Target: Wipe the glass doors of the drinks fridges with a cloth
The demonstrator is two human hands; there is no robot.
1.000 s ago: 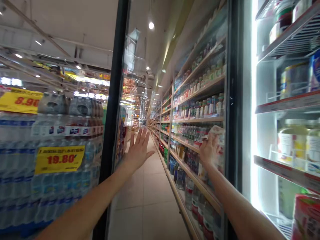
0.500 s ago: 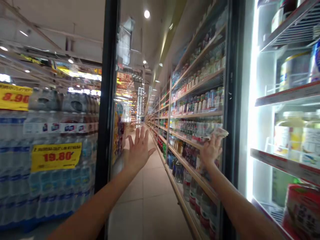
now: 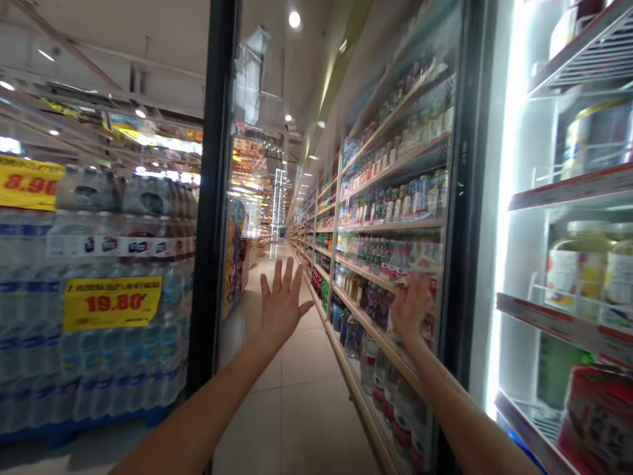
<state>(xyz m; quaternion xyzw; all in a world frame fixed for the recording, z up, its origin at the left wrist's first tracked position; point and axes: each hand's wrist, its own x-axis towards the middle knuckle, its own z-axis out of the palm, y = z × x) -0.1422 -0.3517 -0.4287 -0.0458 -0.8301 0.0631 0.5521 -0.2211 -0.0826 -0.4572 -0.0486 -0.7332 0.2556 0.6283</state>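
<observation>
A glass door (image 3: 306,396) in a black frame stands open in front of me, and shelves of bottles show in its pane. My left hand (image 3: 281,305) has its fingers spread, palm toward the glass, nothing held; it seems to rest on the pane. On the right part of the glass, my right hand (image 3: 410,310) presses a crumpled pale cloth (image 3: 426,266), blurred by motion. Part of the cloth is hidden behind the fingers.
Right of the door is a lit fridge with wire shelves (image 3: 568,191), bottles (image 3: 576,264) and a red package (image 3: 596,415). Stacked packs of water bottles (image 3: 113,359) with yellow price signs (image 3: 111,303) stand to the left. A tiled aisle runs beyond the door.
My right hand and the cloth have slid slightly down and left on the glass. My left hand sits a little lower in view, still spread. The camera view has shifted slightly.
</observation>
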